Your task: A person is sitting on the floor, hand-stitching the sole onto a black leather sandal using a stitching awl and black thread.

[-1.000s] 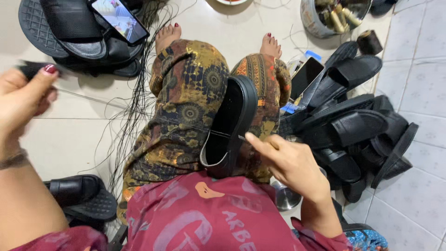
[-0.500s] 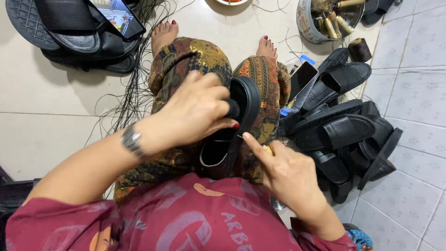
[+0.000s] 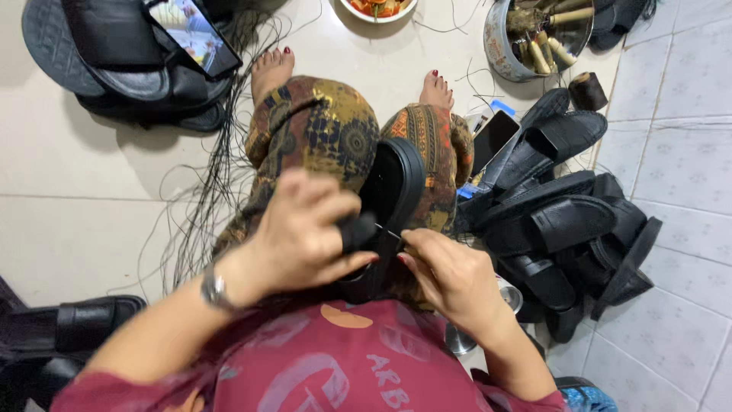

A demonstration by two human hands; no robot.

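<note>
A black slide sandal [image 3: 395, 183] stands on its edge between my knees, over patterned trousers. My left hand [image 3: 309, 229] wraps around the sandal's strap from the left, a watch on the wrist. My right hand [image 3: 446, 271] sits just right of it, thumb and forefinger pinched on a thin needle or thread end [image 3: 390, 234] at the sandal's side. The lower part of the sandal is hidden behind both hands.
A heap of black sandals [image 3: 564, 221] lies to my right, with a dark phone [image 3: 494, 140] beside it. More sandals and a lit phone [image 3: 191, 34] are at the far left. Loose black threads [image 3: 206, 198] trail over the tiled floor. A metal tin of spools [image 3: 537, 38] stands ahead.
My left hand came in from the far left and closed on the sandal's strap. My right hand stayed at the sandal's side, pinching the thin needle.
</note>
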